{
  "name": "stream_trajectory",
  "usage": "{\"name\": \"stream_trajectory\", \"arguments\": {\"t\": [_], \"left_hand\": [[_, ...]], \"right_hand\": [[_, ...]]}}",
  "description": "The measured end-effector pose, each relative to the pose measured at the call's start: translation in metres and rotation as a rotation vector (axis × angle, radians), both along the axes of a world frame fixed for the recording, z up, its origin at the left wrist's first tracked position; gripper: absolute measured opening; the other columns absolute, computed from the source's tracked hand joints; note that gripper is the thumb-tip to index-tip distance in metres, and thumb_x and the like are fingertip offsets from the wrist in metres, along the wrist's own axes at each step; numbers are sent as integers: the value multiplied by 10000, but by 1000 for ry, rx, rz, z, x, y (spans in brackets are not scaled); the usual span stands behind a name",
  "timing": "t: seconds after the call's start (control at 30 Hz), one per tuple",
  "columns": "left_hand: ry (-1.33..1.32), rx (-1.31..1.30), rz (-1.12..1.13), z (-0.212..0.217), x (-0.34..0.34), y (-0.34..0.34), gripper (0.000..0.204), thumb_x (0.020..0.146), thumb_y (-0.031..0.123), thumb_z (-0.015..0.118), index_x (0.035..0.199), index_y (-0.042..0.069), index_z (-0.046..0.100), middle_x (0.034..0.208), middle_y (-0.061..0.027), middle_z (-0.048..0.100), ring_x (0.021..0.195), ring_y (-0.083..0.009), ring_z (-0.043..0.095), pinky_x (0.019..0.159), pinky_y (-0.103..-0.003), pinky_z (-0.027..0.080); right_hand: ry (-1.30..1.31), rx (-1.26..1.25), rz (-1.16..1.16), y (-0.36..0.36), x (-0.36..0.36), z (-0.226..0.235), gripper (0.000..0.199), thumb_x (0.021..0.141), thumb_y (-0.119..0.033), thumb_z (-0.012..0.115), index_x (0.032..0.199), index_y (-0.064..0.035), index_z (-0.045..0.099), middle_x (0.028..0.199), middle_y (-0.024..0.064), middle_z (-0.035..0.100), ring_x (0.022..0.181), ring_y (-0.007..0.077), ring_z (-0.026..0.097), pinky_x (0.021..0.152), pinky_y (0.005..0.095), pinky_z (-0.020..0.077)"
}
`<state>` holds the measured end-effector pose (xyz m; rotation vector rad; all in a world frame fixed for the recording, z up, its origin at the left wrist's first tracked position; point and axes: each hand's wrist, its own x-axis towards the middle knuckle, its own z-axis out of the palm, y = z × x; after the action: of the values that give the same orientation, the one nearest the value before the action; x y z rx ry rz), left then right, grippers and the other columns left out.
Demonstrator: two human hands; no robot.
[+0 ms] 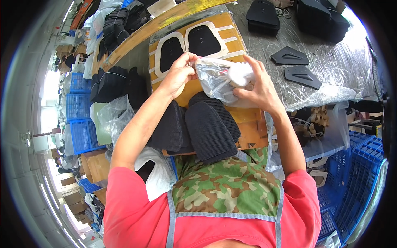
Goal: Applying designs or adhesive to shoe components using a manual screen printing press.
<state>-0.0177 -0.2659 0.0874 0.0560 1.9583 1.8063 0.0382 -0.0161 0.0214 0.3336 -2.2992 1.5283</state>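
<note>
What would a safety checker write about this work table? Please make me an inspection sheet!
Surface: yellow board; grey tabletop to its right.
Job's things: clear plastic bag with a white thing, too unclear to name; two black pads in pale frames on the board.
Clutter: overlapping dark pads near the person; two black plates on the tabletop.
Grips: left grip pinches the bag's left edge; right grip curves around the white thing, squeeze unclear.
Cables: nothing clearly seen.
Surroundings: blue crates on both sides.

The bag (pixel 213 82) (clear plastic, creased) is held over the yellow board (pixel 193 89), a rounded white piece (pixel 240 74) at its right; whether inside is unclear.
</note>
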Motion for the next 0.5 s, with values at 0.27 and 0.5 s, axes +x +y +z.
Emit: {"name": "stream_trajectory", "arguments": {"t": [0.27, 0.5], "left_hand": [[57, 112, -3, 9, -7, 12, 286, 769, -108, 411, 957, 85, 508, 1141, -53, 531, 979, -134, 536, 857, -313, 476], [92, 228, -107, 10, -9, 11, 220, 813, -28, 463, 977, 100, 536, 1201, -51, 544, 1062, -127, 497, 909, -290, 388]], "right_hand": [[-335, -529, 60, 7, -10, -16, 256, 776, -67, 664, 1014, -22, 581, 896, 56, 654, 865, 116, 592, 769, 276, 487], [-107, -587, 140, 11, -8, -14, 158, 795, 89, 601, 894, -32, 574, 905, 28, 653, 856, 89, 571, 807, 246, 456]]}}
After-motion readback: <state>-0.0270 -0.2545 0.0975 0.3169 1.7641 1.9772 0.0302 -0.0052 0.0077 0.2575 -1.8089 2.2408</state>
